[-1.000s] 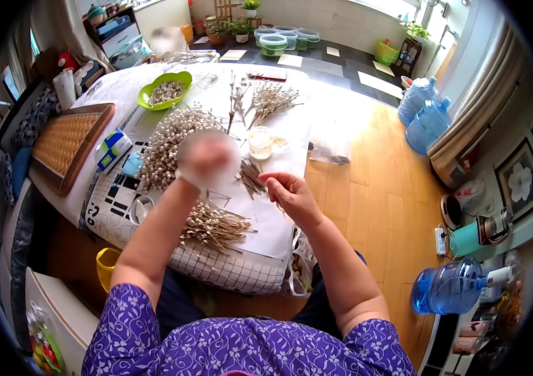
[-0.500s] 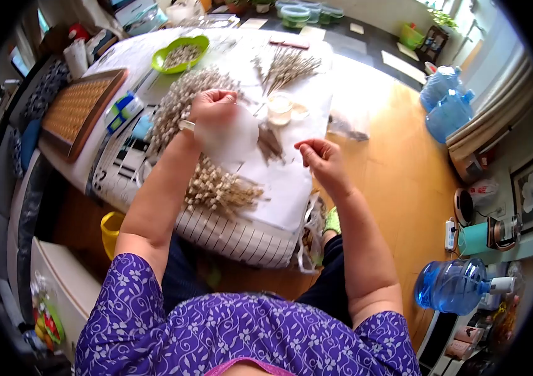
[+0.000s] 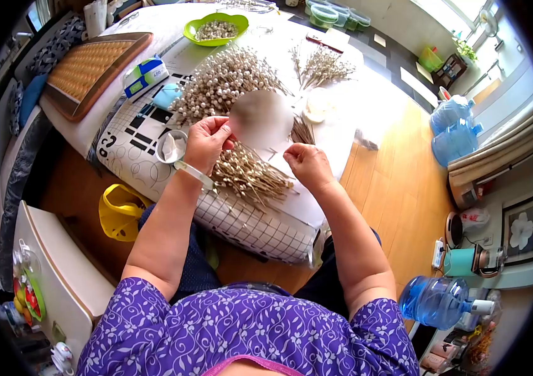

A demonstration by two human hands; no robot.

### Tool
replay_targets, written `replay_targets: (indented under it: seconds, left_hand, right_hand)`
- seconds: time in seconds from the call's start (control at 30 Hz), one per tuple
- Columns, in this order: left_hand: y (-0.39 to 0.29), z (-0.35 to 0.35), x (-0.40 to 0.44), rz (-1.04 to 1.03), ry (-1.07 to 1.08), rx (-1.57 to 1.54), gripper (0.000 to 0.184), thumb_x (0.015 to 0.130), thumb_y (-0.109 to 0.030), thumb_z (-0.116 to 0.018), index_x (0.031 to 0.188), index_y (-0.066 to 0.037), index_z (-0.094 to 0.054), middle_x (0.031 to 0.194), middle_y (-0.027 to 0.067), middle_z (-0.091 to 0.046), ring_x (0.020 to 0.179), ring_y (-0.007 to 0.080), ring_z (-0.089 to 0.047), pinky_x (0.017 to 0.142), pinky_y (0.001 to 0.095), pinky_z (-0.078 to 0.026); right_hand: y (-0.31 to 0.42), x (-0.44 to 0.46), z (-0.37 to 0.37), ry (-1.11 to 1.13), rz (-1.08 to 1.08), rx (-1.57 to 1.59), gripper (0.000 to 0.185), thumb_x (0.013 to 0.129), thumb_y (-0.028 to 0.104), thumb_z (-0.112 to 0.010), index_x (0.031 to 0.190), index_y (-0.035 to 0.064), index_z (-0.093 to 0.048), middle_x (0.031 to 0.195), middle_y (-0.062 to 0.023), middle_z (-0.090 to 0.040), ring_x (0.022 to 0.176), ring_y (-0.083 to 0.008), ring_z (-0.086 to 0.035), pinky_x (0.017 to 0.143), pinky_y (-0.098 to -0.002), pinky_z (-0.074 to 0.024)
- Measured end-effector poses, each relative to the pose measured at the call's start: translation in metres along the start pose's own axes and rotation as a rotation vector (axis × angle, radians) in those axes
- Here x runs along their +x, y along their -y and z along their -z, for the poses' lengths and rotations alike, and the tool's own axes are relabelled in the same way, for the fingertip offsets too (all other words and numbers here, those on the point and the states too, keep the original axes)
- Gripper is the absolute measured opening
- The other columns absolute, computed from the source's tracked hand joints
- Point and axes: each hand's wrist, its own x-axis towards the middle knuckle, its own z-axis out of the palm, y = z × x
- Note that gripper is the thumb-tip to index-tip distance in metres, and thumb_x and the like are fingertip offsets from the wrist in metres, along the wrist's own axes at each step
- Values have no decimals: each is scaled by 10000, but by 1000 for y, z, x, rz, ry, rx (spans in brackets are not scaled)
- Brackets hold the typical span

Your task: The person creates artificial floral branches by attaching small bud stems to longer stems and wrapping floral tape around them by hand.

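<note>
My left hand (image 3: 209,143) is pinched closed above the table, between the large heap of white-budded stems (image 3: 232,78) and a nearer bundle of budded stems (image 3: 251,175). My right hand (image 3: 309,164) is also pinched closed, to the right of that bundle and just below some short brown sticks (image 3: 302,130). What either hand holds is too small to make out. A round blur hides the area between them. An open jar (image 3: 315,106) stands beyond the right hand, with a spread bunch of dried stems (image 3: 320,67) farther back.
A green bowl of buds (image 3: 216,30), a tissue pack (image 3: 146,76) and a small white cup (image 3: 171,147) are on the table. A woven mat (image 3: 97,72) lies at the left. Blue water bottles (image 3: 435,302) stand at the right; a yellow bag (image 3: 119,213) is below the table.
My left hand has come down from over the large heap toward the nearer bundle, closer to my right hand. Both hands remain pinched. The camera view has shifted.
</note>
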Motion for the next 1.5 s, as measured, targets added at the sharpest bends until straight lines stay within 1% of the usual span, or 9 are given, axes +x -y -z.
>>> replay_targets:
  seconds: [0.27, 0.57, 0.63, 0.8, 0.9, 1.03, 1.2, 1.43, 1.5]
  left_hand:
    - [2, -1, 21, 23, 33, 103, 95, 829, -116, -586, 842, -25, -609, 695, 30, -612, 545, 55, -536, 485, 174, -438]
    - [-3, 12, 22, 26, 10, 140, 105, 828, -109, -584, 854, -11, -612, 683, 20, -607, 560, 52, -543, 490, 174, -443]
    - [-1, 15, 25, 19, 18, 157, 110, 829, -109, -583, 864, -8, -612, 699, 27, -613, 567, 55, -547, 495, 176, -446]
    - [4, 5, 22, 41, 158, 23, 154, 826, -105, -584, 932, 2, -611, 786, 57, -634, 593, 58, -554, 519, 180, -456]
    - [8, -7, 15, 78, 239, 93, 151, 815, -111, -602, 898, 14, -620, 703, 18, -607, 548, 41, -504, 493, 179, -430]
    - [22, -18, 19, 85, 195, 85, 137, 821, -131, -602, 820, 4, -627, 639, -6, -586, 502, 29, -461, 458, 182, -386]
    - [19, -13, 27, -35, 109, 72, 151, 874, -141, -519, 814, -35, -608, 706, 41, -611, 595, 68, -541, 536, 192, -452]
    - [-2, -5, 19, -13, 25, -9, 129, 862, -163, -544, 842, -36, -548, 711, 63, -608, 550, 94, -573, 507, 193, -484]
    - [1, -7, 20, -53, 39, -42, 131, 852, -159, -560, 842, -29, -553, 714, 57, -606, 573, 93, -577, 521, 189, -487]
  right_hand:
    - [12, 56, -27, -66, 79, -92, 215, 740, 309, -648, 767, 95, -647, 728, -105, -618, 722, -262, -599, 666, -355, -461]
    - [23, 61, -35, -106, 167, -239, 175, 755, 271, -627, 770, 98, -642, 674, -108, -608, 638, -263, -595, 613, -361, -463]
    - [31, 60, -23, -33, -29, -21, 153, 774, 245, -610, 778, 99, -655, 637, -109, -600, 563, -247, -570, 582, -342, -451]
    - [30, 51, -19, 95, -1, 414, 142, 781, 149, -627, 757, 10, -642, 559, -4, -576, 520, -31, -481, 477, -204, -389]
    - [30, 47, -25, 122, 44, 572, 136, 788, 145, -620, 759, 15, -645, 561, -5, -579, 499, -39, -466, 465, -206, -385]
    - [25, 41, -32, 92, 129, 196, 149, 781, 153, -630, 743, 9, -642, 582, -32, -607, 474, -79, -489, 467, -242, -410]
    - [14, 45, -30, 75, 156, 431, 151, 759, 170, -674, 766, 21, -654, 622, -61, -622, 492, -93, -513, 471, -250, -420]
    - [8, 31, 2, 402, 50, 54, 197, 697, 188, -675, 746, 4, -623, 551, -66, -538, 488, -123, -461, 501, -282, -405]
    - [13, 24, 9, 529, -52, 36, 188, 736, 175, -684, 737, 0, -614, 515, 51, -445, 486, -44, -366, 441, -232, -316]
